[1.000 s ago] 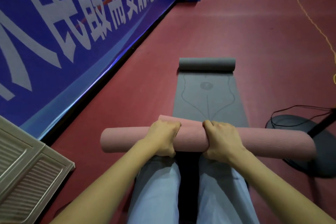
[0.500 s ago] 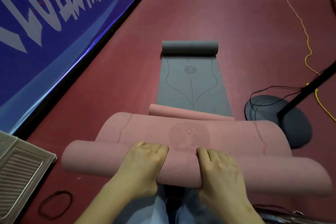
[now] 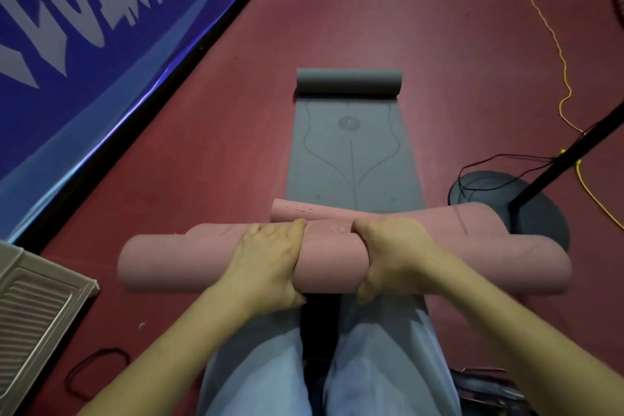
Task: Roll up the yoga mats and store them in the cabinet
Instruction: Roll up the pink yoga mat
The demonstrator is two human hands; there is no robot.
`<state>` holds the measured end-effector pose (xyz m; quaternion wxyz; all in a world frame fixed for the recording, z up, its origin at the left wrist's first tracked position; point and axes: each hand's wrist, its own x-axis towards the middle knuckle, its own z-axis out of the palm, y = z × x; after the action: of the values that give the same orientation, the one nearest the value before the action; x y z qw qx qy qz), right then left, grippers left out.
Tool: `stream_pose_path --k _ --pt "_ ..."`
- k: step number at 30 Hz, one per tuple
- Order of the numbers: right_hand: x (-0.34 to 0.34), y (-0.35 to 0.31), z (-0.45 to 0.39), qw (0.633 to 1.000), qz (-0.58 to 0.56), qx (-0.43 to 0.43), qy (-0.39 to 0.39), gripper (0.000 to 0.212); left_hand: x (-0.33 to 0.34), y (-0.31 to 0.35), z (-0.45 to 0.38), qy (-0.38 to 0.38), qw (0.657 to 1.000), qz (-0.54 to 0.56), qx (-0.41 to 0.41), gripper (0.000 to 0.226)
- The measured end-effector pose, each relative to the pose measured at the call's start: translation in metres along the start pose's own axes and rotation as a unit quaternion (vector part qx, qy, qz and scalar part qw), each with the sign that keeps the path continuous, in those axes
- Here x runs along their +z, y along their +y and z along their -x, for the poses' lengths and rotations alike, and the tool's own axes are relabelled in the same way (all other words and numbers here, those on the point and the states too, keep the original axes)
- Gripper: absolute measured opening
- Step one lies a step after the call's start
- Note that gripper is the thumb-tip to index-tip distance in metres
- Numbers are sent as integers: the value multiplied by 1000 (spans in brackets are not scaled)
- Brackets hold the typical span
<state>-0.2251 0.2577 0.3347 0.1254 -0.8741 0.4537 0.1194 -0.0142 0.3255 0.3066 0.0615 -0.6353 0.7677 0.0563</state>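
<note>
Both hands gripping the pink mat (image 3: 209,263) across my knees — left hand (image 3: 266,260), right hand (image 3: 395,257), fingers curled over the roll. Loose tail at 12 o'clock, overlapping the grey mat (image 3: 354,159). Risk: uneven pull, roll telescopes or slackens. Cabinet — possibly the louvred panel (image 3: 37,314) at 8 o'clock, cropped; can't confirm.

Left of our grip we see a blue banner (image 3: 101,44) and a black rubber band (image 3: 96,371). To its right stands a round black stand base (image 3: 489,192) with a yellow cord (image 3: 553,44).
</note>
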Motion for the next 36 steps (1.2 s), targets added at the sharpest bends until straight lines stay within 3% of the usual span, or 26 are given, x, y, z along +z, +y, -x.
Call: stream_pose_path --k 3,5,9,11,14,17,19,22,29,32,36 --pt "-9 1 -8 999 -2 -4 -36 85 3 5 1 0 1000 -22 -7 81" --pt "8 0 -1 1000 4 -8 16 81 -7 0 -4 -34 998 -43 9 67" --pt "48 0 14 988 69 -17 140 81 -34 -7 -23 -114 993 -37 16 72" --pt "36 3 7 991 60 -15 118 74 -31 -3 -27 -118 993 -16 2 78" --pt "-3 10 -18 998 42 -31 33 74 -15 0 -24 -56 998 -12 -5 100" --pt "-16 12 -31 999 12 -14 -27 82 -14 -1 -29 -60 997 -38 5 87" --pt "-4 13 -26 1000 6 -11 9 82 -27 -4 -41 -85 995 -44 11 78" --pt "24 15 -9 987 59 -53 143 78 -42 -7 -53 -127 991 -27 13 77" --pt "-11 19 -33 995 64 -58 55 75 -21 -3 -44 -72 997 -6 -26 103" --pt "-10 20 -36 997 53 -46 40 78 -23 -5 -50 -83 996 -30 -13 96" --pt "16 18 -31 992 56 -42 102 81 -38 -12 -64 -97 993 -60 6 84"
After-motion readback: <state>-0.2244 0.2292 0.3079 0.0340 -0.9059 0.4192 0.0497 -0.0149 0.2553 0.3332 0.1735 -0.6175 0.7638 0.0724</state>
